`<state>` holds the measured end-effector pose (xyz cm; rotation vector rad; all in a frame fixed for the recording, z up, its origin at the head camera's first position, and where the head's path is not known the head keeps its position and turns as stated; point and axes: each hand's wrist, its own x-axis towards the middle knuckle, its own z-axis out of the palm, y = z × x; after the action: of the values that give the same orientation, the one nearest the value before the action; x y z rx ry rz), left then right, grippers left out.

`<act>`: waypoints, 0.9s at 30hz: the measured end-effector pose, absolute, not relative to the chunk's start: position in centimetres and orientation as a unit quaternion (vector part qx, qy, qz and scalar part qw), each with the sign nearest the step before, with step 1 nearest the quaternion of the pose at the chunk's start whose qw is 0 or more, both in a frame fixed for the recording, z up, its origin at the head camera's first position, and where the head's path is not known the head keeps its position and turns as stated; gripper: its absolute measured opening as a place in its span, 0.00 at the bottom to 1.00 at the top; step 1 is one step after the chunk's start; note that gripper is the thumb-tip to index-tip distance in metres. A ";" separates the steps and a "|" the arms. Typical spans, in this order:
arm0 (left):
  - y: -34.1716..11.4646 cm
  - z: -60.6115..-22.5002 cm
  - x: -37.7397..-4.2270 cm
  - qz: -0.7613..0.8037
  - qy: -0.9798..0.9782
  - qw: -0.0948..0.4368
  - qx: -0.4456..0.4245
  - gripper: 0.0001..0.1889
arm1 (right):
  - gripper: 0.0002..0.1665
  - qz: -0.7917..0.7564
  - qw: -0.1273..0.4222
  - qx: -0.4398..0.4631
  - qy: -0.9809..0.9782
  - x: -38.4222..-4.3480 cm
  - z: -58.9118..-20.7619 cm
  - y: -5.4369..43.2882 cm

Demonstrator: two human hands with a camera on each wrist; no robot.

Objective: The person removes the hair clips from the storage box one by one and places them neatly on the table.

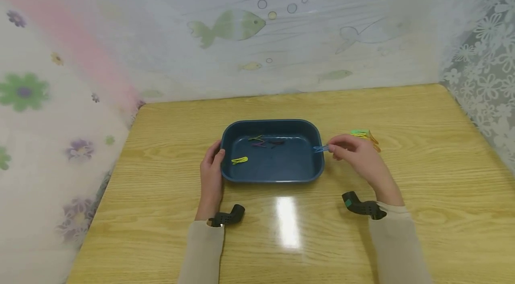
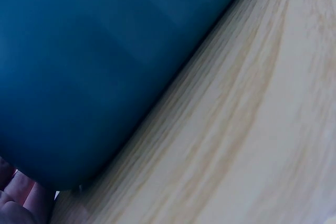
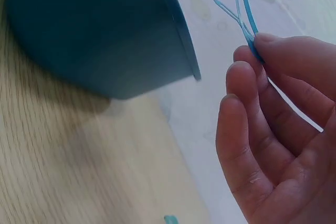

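Observation:
My right hand (image 1: 358,156) pinches a blue snap hair clip (image 1: 320,149) between thumb and fingertips, over the right rim of a dark blue plastic basin (image 1: 277,170). In the right wrist view the hair clip (image 3: 242,17) is sprung apart, its tongue sticking out to one side. My left hand (image 1: 212,172) holds the basin's left side, the thumb at the rim; a few of its fingers show past the basin's corner in the left wrist view. Inside the basin lie a yellow hair clip (image 1: 239,160) at the left, and green, purple and dark ones farther back.
A small pile of hair clips (image 1: 364,134), green, yellow and orange, lies on the wooden table (image 1: 161,150) right of the basin, partly behind my right hand. Patterned sheets (image 1: 281,65) hang at the table's back and sides. Each wrist wears a black camera mount (image 1: 360,205).

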<state>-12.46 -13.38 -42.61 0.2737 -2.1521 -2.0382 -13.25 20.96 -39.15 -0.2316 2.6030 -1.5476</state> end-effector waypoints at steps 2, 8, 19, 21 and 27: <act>-13.5 -42.9 -12.6 -0.685 -0.718 0.082 0.091 0.18 | 0.18 -0.515 0.044 -0.068 0.854 -13.5 -39.7 21.4; -14.0 -44.5 -13.3 -0.691 -0.712 0.084 0.097 0.17 | 0.18 -0.532 0.018 -0.051 0.845 -13.8 -40.6 22.4; -14.1 -44.9 -13.3 -0.685 -0.716 0.099 0.093 0.18 | 0.20 -0.542 0.002 -0.025 0.840 -13.8 -41.6 23.8; -14.1 -44.9 -13.3 -0.685 -0.716 0.099 0.093 0.18 | 0.20 -0.546 -0.006 -0.018 0.838 -13.8 -41.8 23.9; -14.1 -44.9 -13.4 -0.689 -0.713 0.096 0.090 0.17 | 0.23 -0.556 -0.026 0.006 0.831 -14.1 -42.9 24.5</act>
<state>-13.38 -14.06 -44.93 0.2677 -2.1122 -2.0423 -14.09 24.55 -42.92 0.0181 2.6539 -1.7749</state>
